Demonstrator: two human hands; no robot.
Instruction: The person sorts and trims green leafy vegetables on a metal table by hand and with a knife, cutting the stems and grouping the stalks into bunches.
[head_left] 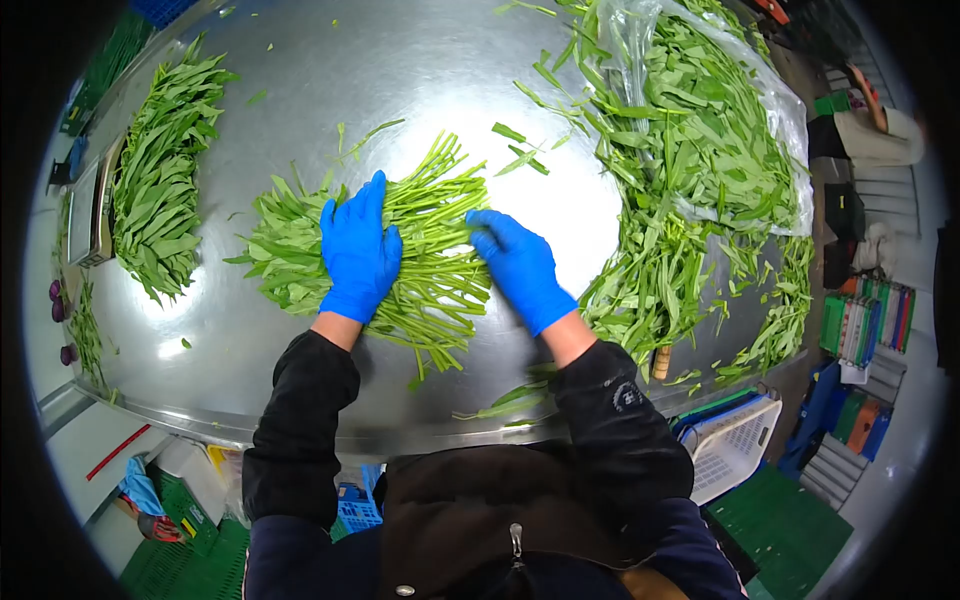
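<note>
A bunch of water spinach (435, 270) lies on the metal table in front of me, its leaves to the left and its cut stems fanned out to the right. My left hand (358, 250), in a blue glove, rests flat on top where leaves meet stems, fingers stretched out. At the right end of the stems is my right hand (518, 262), also gloved in blue. Its fingers point left, slightly bent and apart, close against the upper stem ends. Whether a single stem sits between them is hard to see.
A large heap of greens (710, 130), partly in clear plastic, covers the table's right side. A wooden handle (661, 362) sticks out below it. Another leafy pile (170, 180) lies at left beside a scale-like box (92, 210). A white crate (735, 450) stands below the right edge.
</note>
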